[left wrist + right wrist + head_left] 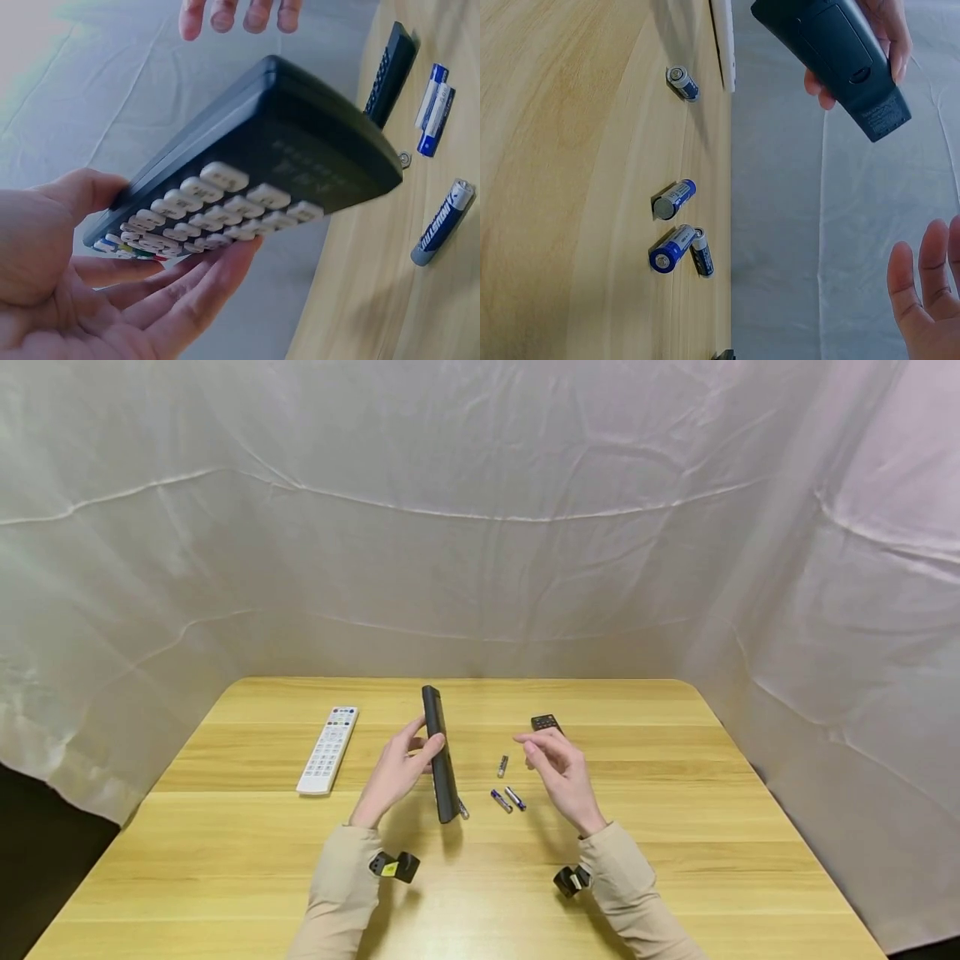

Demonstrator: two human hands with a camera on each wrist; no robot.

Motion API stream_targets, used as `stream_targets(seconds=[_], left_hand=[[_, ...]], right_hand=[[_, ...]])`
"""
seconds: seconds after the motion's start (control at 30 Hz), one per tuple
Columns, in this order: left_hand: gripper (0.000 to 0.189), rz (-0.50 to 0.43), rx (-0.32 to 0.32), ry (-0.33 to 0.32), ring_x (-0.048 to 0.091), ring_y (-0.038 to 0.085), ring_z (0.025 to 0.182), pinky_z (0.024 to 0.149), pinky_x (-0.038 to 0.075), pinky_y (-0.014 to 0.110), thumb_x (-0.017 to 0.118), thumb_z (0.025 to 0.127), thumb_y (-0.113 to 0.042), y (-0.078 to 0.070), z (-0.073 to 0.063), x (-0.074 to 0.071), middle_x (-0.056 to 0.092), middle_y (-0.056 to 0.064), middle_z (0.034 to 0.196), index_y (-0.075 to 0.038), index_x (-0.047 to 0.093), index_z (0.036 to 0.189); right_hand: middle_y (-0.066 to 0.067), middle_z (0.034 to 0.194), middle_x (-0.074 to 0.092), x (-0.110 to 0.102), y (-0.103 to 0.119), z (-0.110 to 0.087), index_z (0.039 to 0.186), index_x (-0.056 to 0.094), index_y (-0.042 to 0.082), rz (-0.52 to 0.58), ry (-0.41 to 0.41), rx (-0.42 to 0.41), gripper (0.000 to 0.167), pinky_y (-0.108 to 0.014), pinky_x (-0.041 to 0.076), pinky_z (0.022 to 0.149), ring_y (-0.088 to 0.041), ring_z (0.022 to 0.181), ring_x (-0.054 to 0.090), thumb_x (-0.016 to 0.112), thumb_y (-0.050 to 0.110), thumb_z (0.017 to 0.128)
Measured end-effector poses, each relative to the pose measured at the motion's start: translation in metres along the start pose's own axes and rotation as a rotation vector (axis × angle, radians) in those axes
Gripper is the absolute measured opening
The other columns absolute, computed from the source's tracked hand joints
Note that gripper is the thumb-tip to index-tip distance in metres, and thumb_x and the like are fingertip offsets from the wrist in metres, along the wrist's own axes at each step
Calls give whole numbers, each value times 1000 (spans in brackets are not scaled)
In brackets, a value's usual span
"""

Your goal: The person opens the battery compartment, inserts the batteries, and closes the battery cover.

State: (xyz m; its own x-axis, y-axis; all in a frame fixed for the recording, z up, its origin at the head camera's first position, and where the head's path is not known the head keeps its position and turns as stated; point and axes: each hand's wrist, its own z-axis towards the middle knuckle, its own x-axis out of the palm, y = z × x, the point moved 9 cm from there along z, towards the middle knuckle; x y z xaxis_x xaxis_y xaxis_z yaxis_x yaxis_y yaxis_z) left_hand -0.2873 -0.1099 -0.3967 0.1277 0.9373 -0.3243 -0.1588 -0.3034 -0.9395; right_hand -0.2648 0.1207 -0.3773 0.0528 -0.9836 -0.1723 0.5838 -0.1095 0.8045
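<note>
My left hand [393,775] grips a large black remote control [441,760] above the table, thumb on one edge and fingers on the other. Its pale buttons [214,199] show in the left wrist view. In the right wrist view its back faces me, with the battery cover [838,41] in place. My right hand [561,775] hovers to the right, fingers loosely bent and holding nothing. Several loose batteries lie on the table between the hands, among them one battery [502,766] farther back, a blue-ended battery [501,801] and another battery [682,82].
A white remote control [328,752] lies face up on the left of the wooden table [225,860]. Behind my right hand lies a small black remote [546,722], partly covered by the hand. Grey cloth [480,568] hangs round the table's back and sides.
</note>
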Motion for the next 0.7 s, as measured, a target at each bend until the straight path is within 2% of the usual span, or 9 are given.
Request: stream_targets(seconds=[0.17, 0.33, 0.53, 0.7], left_hand=[[64, -130, -44, 52, 72, 39, 104, 86, 64, 40, 52, 106, -25, 4, -1, 4, 62, 34, 129, 1, 24, 157], [60, -241, -86, 102, 71, 36, 109, 90, 63, 43, 48, 108, -23, 6, -1, 7, 58, 36, 134, -1, 24, 158], [53, -304, -76, 142, 70, 33, 110, 91, 62, 44, 42, 109, -19, 3, -2, 9, 57, 39, 131, 1, 28, 156], [53, -318, -59, 159, 68, 34, 114, 94, 61, 43, 41, 109, -17, 2, -3, 10, 54, 40, 136, 4, 25, 156]], right_hand=[[13, 96, 58, 1, 0, 0, 113, 67, -11, -5, 8, 10, 20, -22, 58, 73, -4, 79, 56, 54, -4, 99], [12, 96, 58, 2, 1, 0, 113, 67, -10, -6, 16, 23, 20, -22, 58, 73, -2, 80, 56, 54, -3, 99], [14, 96, 58, 2, 1, 0, 113, 67, -11, 0, 18, 28, 20, -21, 57, 73, -3, 80, 56, 55, -3, 99], [12, 97, 60, 3, 0, -1, 113, 68, -10, -12, 27, 47, 20, -25, 59, 73, -8, 79, 58, 55, -1, 99]])
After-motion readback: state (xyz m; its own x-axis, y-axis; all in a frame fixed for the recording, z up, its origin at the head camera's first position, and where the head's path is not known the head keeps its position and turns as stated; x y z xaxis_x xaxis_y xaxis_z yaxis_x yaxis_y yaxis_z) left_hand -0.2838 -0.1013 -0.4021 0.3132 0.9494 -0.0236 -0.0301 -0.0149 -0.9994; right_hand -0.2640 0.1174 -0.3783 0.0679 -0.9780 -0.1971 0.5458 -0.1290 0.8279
